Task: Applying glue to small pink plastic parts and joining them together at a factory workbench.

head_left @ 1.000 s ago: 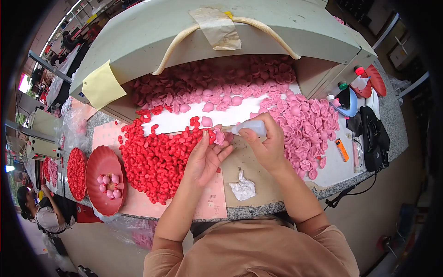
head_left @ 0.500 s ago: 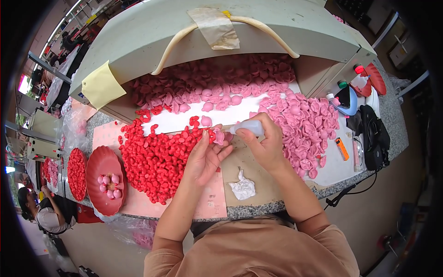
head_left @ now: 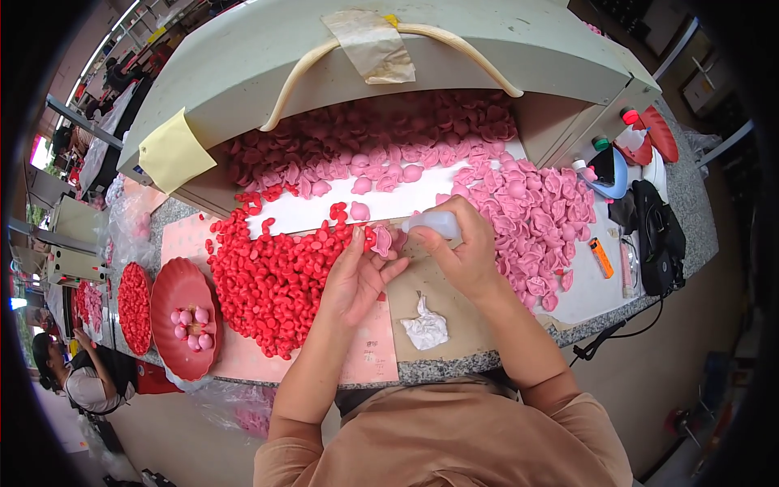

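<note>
Between thumb and fingertips of my left hand (head_left: 355, 282) is a small pink shell-shaped piece (head_left: 382, 242). Red shows right beside it; I cannot tell whether that is part of it or of the pile behind. My right hand (head_left: 464, 253) is wrapped round a small translucent squeeze bottle (head_left: 436, 223), tipped sideways with its nozzle at the pink piece. Whether the tip touches is too small to tell. Left of my hands spreads a heap of small glossy red pieces (head_left: 272, 288). A pile of pink shell pieces (head_left: 540, 223) lies to the right.
A grey arched housing (head_left: 560, 65) stands over the far side, more pink pieces (head_left: 389, 154) under it. At left, a red scalloped dish (head_left: 188, 280) holds several pink balls. Crumpled tissue (head_left: 424, 327), an orange lighter (head_left: 601, 257) and a black bag (head_left: 656, 235) lie nearer and right.
The view has shifted very slightly. Both hands keep the same hold on the pink piece and the squeeze bottle.
</note>
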A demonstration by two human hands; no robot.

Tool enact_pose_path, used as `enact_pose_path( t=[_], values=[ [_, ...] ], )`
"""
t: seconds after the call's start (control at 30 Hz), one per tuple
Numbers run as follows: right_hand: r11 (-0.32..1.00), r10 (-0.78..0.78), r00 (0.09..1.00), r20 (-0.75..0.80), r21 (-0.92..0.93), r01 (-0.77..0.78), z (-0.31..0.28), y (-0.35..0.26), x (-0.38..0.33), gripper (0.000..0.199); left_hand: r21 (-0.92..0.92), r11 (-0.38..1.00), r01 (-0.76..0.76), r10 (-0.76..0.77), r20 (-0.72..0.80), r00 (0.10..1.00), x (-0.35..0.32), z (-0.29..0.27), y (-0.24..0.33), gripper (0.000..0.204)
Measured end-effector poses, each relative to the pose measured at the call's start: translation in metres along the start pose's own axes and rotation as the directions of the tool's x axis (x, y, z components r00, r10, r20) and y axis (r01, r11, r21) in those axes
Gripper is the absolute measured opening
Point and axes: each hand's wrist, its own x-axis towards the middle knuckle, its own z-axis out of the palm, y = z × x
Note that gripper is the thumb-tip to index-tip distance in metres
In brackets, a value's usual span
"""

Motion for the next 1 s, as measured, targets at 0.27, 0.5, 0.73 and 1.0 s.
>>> enact_pose_path(
  t=[0.27,0.5,0.73,1.0],
  values=[
    [0.999,0.01,1.0,-0.025,0.044,-0.009,0.0011,-0.002,0.0007,0.024,0.01,1.0,-0.023,0.023,-0.014,1.0,-0.0012,0.0004,0.0012,0.036],
    [1.0,-0.005,0.999,-0.045,0.028,0.006,0.0013,-0.0011,0.0009,0.025,0.002,1.0,-0.01,0.01,0.005,1.0,-0.0005,-0.0018,0.0016,0.036],
    [1.0,-0.022,0.999,-0.024,0.002,0.022,0.0012,-0.0006,-0.0004,0.025,0.011,1.0,-0.01,0.01,0.012,1.0,-0.0012,-0.0012,0.0013,0.037],
    [1.0,-0.026,0.999,-0.028,0.001,0.026,0.0017,0.0018,-0.0018,0.024,0.034,0.999,-0.022,0.021,0.022,1.0,-0.0011,-0.002,0.002,0.036]
  ],
)
